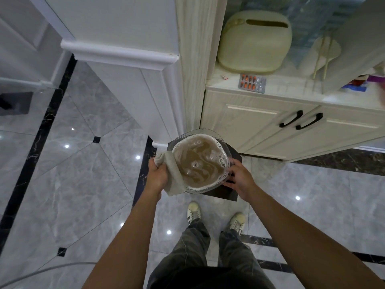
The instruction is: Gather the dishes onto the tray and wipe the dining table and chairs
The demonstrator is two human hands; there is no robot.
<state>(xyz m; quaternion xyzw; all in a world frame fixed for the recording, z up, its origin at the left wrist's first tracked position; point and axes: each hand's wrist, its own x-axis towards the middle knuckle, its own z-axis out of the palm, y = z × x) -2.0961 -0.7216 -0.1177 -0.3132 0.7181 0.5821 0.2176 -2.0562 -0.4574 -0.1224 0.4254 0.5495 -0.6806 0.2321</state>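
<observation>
Both arms reach forward, carrying tray over floor. L hand clenches cloth w/ tray's left edge; R hand grasps right edge. Bowl of brown foamy water sits between hands, approx. equally near: any tilt probably spills.

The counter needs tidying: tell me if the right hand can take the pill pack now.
Probably not: the right hand grips the tray carrying a full bowl; nothing blocks the pill pack, though.
</observation>
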